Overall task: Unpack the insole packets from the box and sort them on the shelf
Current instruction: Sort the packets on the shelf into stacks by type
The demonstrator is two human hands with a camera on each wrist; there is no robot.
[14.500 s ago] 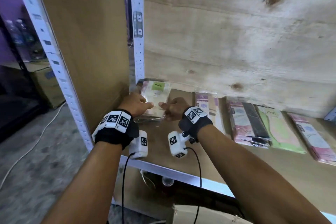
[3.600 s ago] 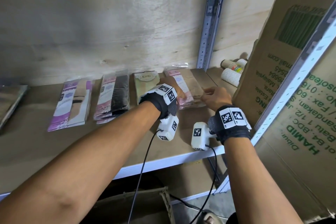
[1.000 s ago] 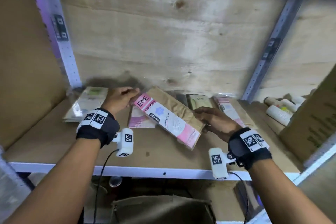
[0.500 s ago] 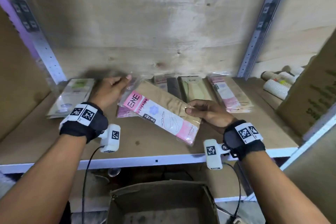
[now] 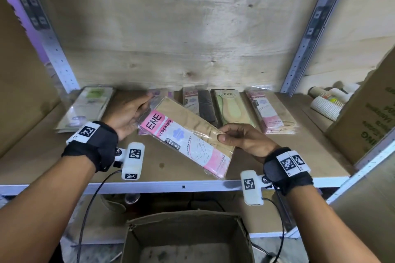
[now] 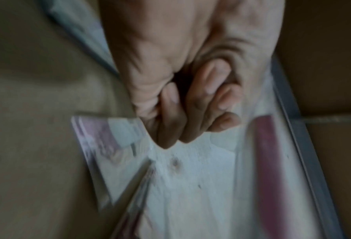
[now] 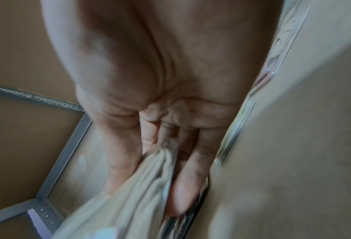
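A pink-and-beige ENE packet hangs tilted over the middle of the shelf board. My left hand grips its upper left end by the pink label. My right hand pinches its right edge, thumb on top. The blurred left wrist view shows curled fingers over the packet's pale back. In the right wrist view, thumb and fingers clamp the beige side of the packet. The open cardboard box stands below the shelf.
Sorted packets line the back of the shelf: a green-label pile at the left, a purple one behind my left hand, a black one, a green insole, a pink-beige pile. Paper cups and a large carton stand at the right.
Both hands have left the pink-beige pile at the right and now hold a single packet at mid-shelf. In the last half second it came slightly nearer, with the same tilt and grip.
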